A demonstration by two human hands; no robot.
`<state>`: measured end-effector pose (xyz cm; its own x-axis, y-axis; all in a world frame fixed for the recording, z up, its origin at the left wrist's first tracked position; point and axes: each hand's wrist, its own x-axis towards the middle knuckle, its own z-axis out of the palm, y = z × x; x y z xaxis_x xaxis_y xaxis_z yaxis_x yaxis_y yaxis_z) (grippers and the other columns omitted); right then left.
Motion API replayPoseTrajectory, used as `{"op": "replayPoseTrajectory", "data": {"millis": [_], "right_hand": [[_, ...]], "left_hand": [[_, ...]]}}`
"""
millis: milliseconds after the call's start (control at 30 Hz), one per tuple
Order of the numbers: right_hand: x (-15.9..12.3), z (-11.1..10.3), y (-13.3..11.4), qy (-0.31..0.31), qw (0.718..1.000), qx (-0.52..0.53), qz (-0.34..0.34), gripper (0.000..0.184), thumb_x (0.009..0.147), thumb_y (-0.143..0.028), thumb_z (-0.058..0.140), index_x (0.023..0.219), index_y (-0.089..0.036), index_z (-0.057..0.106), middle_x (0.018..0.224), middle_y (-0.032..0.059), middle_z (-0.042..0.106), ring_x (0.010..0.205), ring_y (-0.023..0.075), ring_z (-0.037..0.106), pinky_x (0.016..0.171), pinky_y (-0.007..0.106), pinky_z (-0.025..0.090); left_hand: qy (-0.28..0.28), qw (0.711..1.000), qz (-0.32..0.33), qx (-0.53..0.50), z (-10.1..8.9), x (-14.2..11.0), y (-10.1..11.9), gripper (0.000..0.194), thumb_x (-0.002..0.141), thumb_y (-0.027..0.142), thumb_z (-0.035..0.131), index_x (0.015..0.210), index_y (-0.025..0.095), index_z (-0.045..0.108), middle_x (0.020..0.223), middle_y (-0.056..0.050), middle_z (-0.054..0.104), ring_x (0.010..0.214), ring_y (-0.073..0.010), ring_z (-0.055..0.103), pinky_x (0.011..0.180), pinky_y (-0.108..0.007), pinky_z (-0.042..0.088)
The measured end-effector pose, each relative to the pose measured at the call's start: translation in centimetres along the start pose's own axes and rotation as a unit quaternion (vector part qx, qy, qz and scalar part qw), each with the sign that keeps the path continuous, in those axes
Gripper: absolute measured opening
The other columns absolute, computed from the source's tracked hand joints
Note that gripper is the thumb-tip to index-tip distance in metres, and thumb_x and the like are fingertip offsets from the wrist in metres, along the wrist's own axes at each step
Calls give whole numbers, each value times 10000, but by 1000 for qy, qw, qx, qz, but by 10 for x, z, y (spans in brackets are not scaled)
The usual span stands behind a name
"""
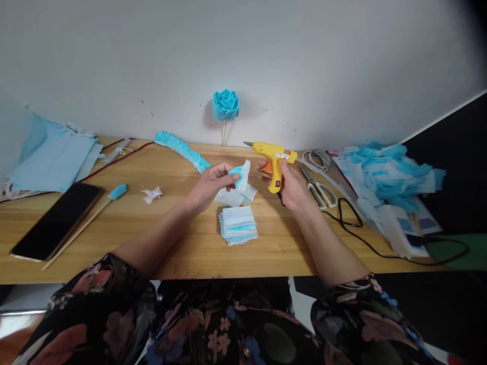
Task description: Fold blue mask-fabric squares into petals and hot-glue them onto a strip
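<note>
Pinched in my left hand is a small blue-and-white fabric piece, held up over the table and curling at its top. My right hand is wrapped round the handle of a yellow hot glue gun, its nozzle pointing left above the fabric piece. The nozzle and the piece look apart. Loose pale fabric pieces lie beneath my left hand. Closer to me sits a stack of cut blue-and-white squares.
A blue fabric rose on a stick leans at the wall beside a pleated blue strip. Left are face masks, a phone and a blue-tipped stick. Right are scissors, a black cord and heaped blue scraps.
</note>
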<state>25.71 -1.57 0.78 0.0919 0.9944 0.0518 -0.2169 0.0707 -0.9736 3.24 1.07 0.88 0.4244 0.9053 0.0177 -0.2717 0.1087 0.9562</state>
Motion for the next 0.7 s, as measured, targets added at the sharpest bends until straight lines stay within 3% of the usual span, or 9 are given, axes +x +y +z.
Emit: {"op": "replayPoseTrajectory", "data": {"millis": [133, 267, 400, 567, 700], "right_hand": [[-8, 12, 4, -25, 998, -39, -34, 567, 868, -756, 609, 1097, -258, 757, 1184, 67, 795, 1220, 257, 693, 1001, 413, 595], [-13, 23, 10, -65, 995, -56, -47, 582, 836, -778, 629, 1086, -272, 773, 1140, 76, 800, 1216, 272, 702, 1010, 418, 590], [-15, 27, 14, -75, 994, -62, -42, 563, 797, -784, 670, 1043, -286, 765, 1106, 77, 794, 1134, 260, 734, 924, 393, 618], [-19, 35, 8, -72, 996, -43, -13, 706, 697, -869, 675, 1079, -279, 746, 1166, 80, 777, 1159, 284, 709, 890, 393, 619], [-18, 45, 7, -65, 998, -18, -7, 769, 658, -926, 638, 1081, -292, 745, 1078, 69, 789, 1097, 283, 724, 826, 388, 625]], "left_hand": [[-67, 997, 0, 29, 7, -7, 0, 279, 706, 338, 876, 756, 167, 662, 818, -8, 694, 727, -107, 609, 677, -235, 463], [-95, 995, 18, 24, 13, -11, 1, 260, 714, 324, 869, 730, 172, 659, 1035, -57, 728, 885, -139, 655, 783, -267, 506], [-92, 995, 14, 29, 14, -10, 0, 251, 700, 310, 880, 716, 177, 668, 967, -48, 721, 848, -137, 646, 766, -270, 515], [-90, 996, -1, 22, 15, -11, -3, 293, 690, 324, 893, 685, 170, 644, 872, -31, 695, 794, -129, 630, 728, -256, 506], [-100, 995, -1, 11, 16, -12, -7, 293, 696, 336, 893, 700, 165, 655, 968, -41, 701, 864, -130, 645, 761, -246, 511]]}}
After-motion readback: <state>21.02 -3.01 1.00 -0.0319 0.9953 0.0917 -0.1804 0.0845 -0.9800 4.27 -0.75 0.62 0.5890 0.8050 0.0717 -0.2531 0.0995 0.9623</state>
